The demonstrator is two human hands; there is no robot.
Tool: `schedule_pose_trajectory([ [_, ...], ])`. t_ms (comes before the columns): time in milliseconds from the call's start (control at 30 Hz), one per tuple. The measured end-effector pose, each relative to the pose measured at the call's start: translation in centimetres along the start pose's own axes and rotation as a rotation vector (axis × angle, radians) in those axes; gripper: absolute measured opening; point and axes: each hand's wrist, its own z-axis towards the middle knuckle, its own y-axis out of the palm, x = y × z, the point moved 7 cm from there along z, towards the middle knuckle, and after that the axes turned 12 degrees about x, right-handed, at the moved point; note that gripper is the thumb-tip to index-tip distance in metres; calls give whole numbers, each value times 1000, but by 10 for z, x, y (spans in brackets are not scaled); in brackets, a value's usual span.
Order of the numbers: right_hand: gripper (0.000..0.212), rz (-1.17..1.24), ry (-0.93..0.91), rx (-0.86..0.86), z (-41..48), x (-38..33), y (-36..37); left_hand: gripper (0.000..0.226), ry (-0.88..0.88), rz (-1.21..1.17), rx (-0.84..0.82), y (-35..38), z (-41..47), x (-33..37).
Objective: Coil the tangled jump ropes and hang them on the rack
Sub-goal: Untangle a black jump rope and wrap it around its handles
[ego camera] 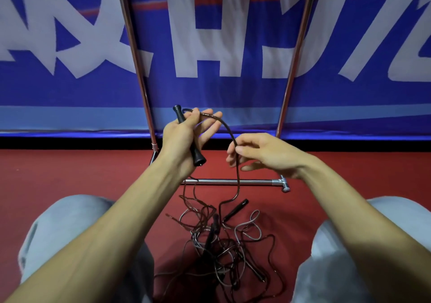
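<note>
Several jump ropes [224, 244], tangled pile, red floor [70, 167], near centre. 1 black handle [198, 157] in L hand [179, 137], grip closed round it. Cord [228, 128] arcs right to R hand [263, 153], grip pinching it. Rack [233, 182] base just beyond pile; blue banner [233, 92] far.

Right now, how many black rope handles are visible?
3: a handle in the left hand; a second handle and third handle in the floor tangle. More may be buried.
</note>
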Motion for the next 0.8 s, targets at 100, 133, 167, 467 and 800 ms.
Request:
schedule_pose_trajectory([
  [100, 16, -34, 2, -56, -2, 2, 7, 19, -75, -126, 14, -3, 4, 3],
  [133, 14, -16, 3, -66, -3, 1, 9, 23, -101, -158, 25, -4, 4, 3],
  [167, 13, 22, 2, -64, -3, 0, 9, 25, -114, -176, 42, -5, 5, 4],
  [467, 13, 551, -96, 222, -6, -22, -49, 15, -80, 524, -168, 8, -12, -28],
  [800, 9, 995, 1, 500, 0, -2, -77, 20, -55, 732, -402, 22, -32, -48],
])
